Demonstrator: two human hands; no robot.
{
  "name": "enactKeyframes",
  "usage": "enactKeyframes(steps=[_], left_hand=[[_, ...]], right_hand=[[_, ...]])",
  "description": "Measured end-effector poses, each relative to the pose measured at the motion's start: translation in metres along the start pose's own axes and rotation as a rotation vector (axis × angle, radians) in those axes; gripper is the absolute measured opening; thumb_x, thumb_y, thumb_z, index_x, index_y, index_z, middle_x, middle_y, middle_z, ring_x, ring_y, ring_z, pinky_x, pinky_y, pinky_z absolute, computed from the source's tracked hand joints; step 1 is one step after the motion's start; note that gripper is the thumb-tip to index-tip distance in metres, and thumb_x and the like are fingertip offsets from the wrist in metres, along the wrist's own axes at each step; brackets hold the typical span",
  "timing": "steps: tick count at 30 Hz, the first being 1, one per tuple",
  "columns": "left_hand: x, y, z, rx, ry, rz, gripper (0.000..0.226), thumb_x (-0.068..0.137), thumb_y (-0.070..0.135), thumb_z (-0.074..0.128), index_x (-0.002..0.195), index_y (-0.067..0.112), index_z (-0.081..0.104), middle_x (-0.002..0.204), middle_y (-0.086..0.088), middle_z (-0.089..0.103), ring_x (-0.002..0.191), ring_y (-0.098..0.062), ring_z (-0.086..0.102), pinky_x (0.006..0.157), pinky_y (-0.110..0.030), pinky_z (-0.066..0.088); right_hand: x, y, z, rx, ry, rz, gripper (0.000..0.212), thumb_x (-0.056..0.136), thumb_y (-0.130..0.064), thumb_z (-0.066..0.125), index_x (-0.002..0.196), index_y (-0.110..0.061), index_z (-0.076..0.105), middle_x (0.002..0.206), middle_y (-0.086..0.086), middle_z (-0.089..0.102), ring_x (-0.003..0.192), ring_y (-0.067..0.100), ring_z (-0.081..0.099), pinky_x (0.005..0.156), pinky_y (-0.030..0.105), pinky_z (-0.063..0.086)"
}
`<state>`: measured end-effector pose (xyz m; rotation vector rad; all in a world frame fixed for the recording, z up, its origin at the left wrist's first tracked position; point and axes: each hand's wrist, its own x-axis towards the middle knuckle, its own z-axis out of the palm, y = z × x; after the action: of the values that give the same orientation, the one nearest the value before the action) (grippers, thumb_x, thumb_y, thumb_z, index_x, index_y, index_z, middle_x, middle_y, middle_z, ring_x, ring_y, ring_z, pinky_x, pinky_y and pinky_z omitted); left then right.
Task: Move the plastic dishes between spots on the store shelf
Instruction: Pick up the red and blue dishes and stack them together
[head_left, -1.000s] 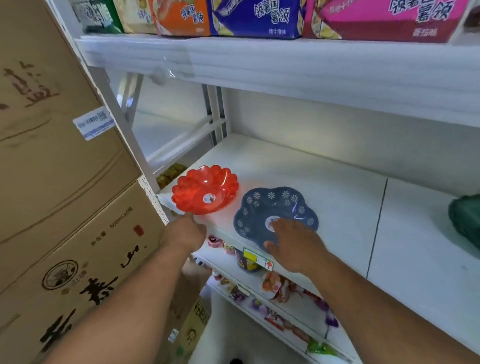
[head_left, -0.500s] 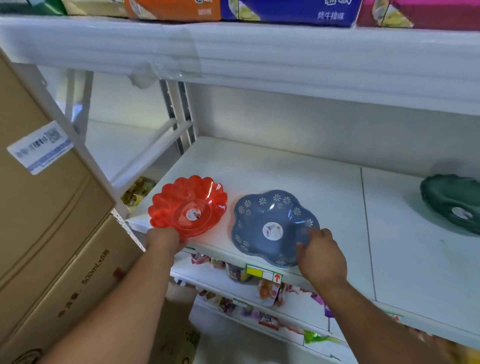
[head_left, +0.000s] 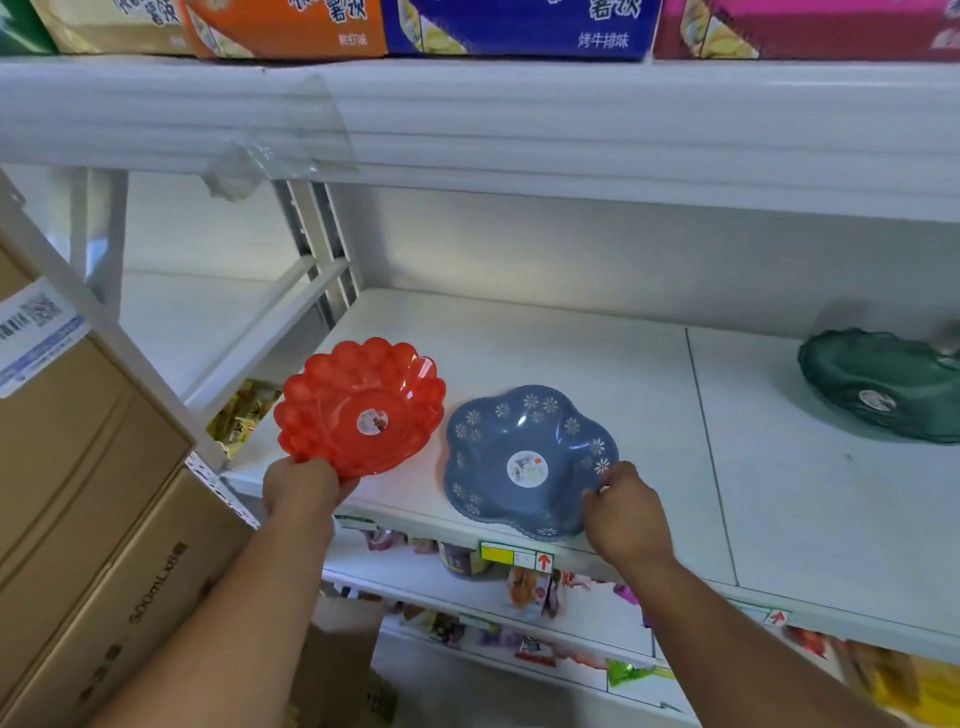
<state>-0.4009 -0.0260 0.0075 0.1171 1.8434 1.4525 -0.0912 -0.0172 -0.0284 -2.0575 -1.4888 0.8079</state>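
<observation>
You face a white store shelf (head_left: 597, 353) with three plastic dishes on it: one red, one blue, one dark green. Stacked cardboard cartons (head_left: 78, 493) fill your left side, and four snack boxes (head_left: 514, 26) in view line the shelf above.

The green dish (head_left: 883, 384) lies far right, well apart from the others, wavy-rimmed, with a round sticker inside; its long axis runs left to right.

The blue dish (head_left: 527, 460) sits near the front edge, opening up, flower-shaped with white daisy prints around its wall and a round label in the middle. It is roughly as wide as deep.

The red dish (head_left: 361, 408) is translucent, scalloped like petals, with a small sticker at its centre. It stands just left of the blue one and tilts, its far rim raised and its opening turned toward you.

Your left hand (head_left: 301, 488) grips the red dish's near rim. Your right hand (head_left: 626, 512) pinches the blue dish's near right rim.
</observation>
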Motion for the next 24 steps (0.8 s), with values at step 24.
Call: enactKeyframes(steps=[24], left_hand=[[-0.053,-0.035,0.054,0.331,-0.533,0.025,0.015,0.098,0.005,0.055,0.113,0.004,0.060,0.100,-0.020,0.071,0.088,-0.031,0.073,0.065,-0.035,0.061]], right_hand=[[-0.010,0.005,-0.012,0.678,-0.188,0.413,0.021,0.092,0.007,0.050,0.084,0.002,0.069,0.065,0.020,0.061,0.042,0.018,0.050,0.046,0.025,0.045]])
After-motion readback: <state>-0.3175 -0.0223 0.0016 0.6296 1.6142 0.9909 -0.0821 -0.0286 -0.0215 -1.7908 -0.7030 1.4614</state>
